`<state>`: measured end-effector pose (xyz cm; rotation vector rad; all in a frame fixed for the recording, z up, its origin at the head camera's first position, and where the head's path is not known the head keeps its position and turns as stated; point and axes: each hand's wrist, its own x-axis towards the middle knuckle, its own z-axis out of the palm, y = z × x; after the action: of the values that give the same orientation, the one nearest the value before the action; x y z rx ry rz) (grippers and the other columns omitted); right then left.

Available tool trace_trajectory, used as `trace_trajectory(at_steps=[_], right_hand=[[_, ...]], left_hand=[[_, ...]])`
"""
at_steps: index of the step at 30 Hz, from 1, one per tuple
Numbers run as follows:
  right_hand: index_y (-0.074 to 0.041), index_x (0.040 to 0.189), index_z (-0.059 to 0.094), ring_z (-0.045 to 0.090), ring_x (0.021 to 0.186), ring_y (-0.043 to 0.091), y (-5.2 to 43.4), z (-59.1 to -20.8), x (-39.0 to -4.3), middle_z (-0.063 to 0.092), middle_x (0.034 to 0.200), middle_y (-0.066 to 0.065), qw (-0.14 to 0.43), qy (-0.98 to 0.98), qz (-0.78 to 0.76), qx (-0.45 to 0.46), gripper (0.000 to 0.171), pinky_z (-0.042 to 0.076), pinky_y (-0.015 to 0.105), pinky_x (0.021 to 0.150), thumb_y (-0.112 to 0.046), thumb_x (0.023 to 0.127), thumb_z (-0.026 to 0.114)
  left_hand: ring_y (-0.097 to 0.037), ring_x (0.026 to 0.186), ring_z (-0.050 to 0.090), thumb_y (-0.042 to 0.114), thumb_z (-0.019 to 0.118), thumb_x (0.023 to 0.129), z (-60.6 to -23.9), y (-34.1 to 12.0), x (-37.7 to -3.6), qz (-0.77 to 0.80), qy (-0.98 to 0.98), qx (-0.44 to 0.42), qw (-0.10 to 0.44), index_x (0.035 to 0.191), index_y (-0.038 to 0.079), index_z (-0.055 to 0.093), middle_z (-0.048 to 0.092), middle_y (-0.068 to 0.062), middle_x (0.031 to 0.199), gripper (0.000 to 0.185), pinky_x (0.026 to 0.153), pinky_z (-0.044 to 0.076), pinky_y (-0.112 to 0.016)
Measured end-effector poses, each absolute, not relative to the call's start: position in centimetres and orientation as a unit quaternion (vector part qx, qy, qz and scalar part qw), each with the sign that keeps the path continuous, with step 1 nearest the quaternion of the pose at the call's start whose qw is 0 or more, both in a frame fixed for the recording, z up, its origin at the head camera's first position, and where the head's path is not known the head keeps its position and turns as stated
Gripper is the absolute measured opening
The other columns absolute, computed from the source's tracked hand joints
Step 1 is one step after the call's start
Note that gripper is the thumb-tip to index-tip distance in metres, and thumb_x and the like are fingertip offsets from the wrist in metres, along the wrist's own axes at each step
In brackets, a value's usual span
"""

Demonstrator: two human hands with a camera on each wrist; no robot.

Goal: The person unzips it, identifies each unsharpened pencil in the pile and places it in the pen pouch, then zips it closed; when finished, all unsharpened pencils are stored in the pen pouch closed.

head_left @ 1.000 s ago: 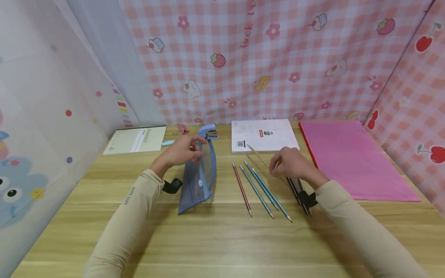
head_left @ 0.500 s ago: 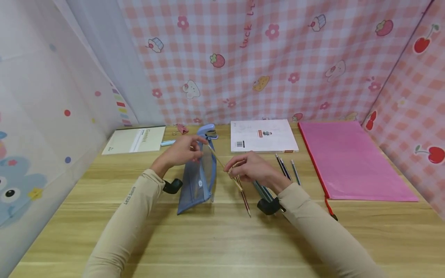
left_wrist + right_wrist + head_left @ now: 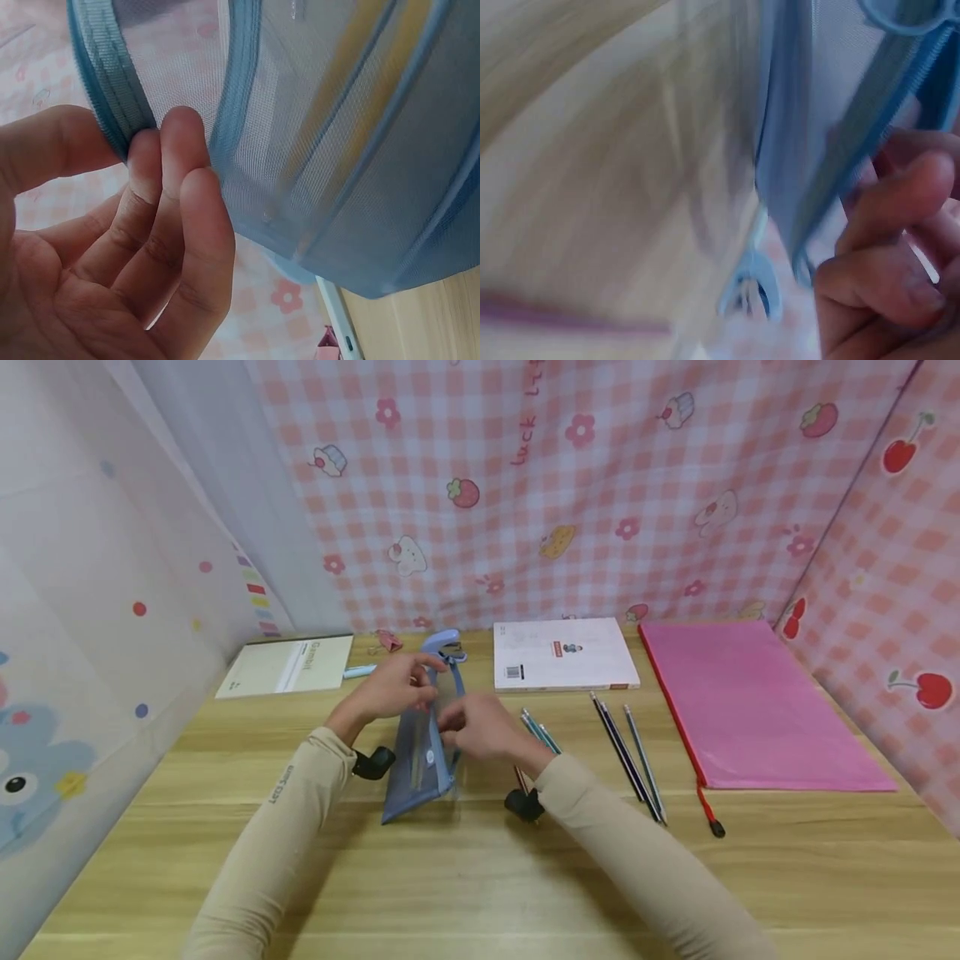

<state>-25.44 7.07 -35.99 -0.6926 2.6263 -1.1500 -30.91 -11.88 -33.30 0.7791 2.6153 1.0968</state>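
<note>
A blue mesh pencil case [image 3: 408, 777] stands on the table, unzipped along its top. My left hand [image 3: 393, 685] pinches its zipper edge; in the left wrist view the thumb presses one side and the fingers [image 3: 184, 150] the other. Through the mesh, yellow pencils [image 3: 352, 82] show as two blurred stripes. My right hand [image 3: 480, 724] is at the mouth of the case with curled fingers [image 3: 885, 277]; its fingertips are partly hidden, so whether a pencil is between them does not show. Under my right forearm lie teal pencils [image 3: 534, 725] and a maroon pencil [image 3: 519, 778], partly covered.
Several dark and blue pencils [image 3: 622, 747] lie farther right, beside a pink zip folder [image 3: 757, 710]. At the back are a white book [image 3: 566, 652], a lilac stapler [image 3: 442, 642], a light blue pen [image 3: 360, 671], a pink clip [image 3: 388, 640] and a pale notebook [image 3: 288, 664].
From the pencils on the right, my right hand has carried a yellow pencil leftward to the mouth of the pencil case. My left hand stays on the edge.
</note>
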Motion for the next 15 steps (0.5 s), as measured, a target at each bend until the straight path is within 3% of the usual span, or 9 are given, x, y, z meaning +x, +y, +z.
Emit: trace_trajectory(at_steps=[3, 6, 15], right_hand=[[-0.010, 0.100, 0.078, 0.067, 0.079, 0.012, 9.8, -35.5, -25.2, 0.078, 0.094, 0.004, 0.069, 0.892, -0.375, -0.242, 0.012, 0.052, 0.023, 0.067, -0.013, 0.093, 0.069], [-0.009, 0.100, 0.077, 0.068, 0.076, 0.017, 13.8, -35.1, -25.0, 0.077, 0.090, 0.005, 0.061, 0.902, -0.350, -0.245, 0.012, 0.053, 0.025, 0.063, -0.015, 0.093, 0.069], [-0.006, 0.100, 0.075, 0.063, 0.076, 0.012, 25.5, -35.5, -22.9, 0.073, 0.087, 0.003, 0.069, 0.946, -0.216, -0.232, 0.012, 0.051, 0.028, 0.066, -0.007, 0.088, 0.073]], left_hand=[[-0.025, 0.066, 0.068, -0.001, 0.061, 0.090, -33.3, -12.1, -31.0, 0.376, 0.884, 0.260, 0.098, 0.129, -0.004, 0.060, 0.068, -0.011, 0.076, 0.039, 0.060, 0.051, -0.027], [-0.022, 0.065, 0.068, -0.003, 0.061, 0.090, -33.3, -12.4, -30.9, 0.380, 0.883, 0.259, 0.098, 0.129, -0.005, 0.060, 0.068, -0.012, 0.076, 0.039, 0.060, 0.052, -0.028], [-0.030, 0.068, 0.068, -0.004, 0.060, 0.090, -33.7, -12.0, -31.0, 0.396, 0.872, 0.268, 0.105, 0.130, -0.008, 0.058, 0.067, -0.012, 0.076, 0.040, 0.058, 0.052, -0.028]])
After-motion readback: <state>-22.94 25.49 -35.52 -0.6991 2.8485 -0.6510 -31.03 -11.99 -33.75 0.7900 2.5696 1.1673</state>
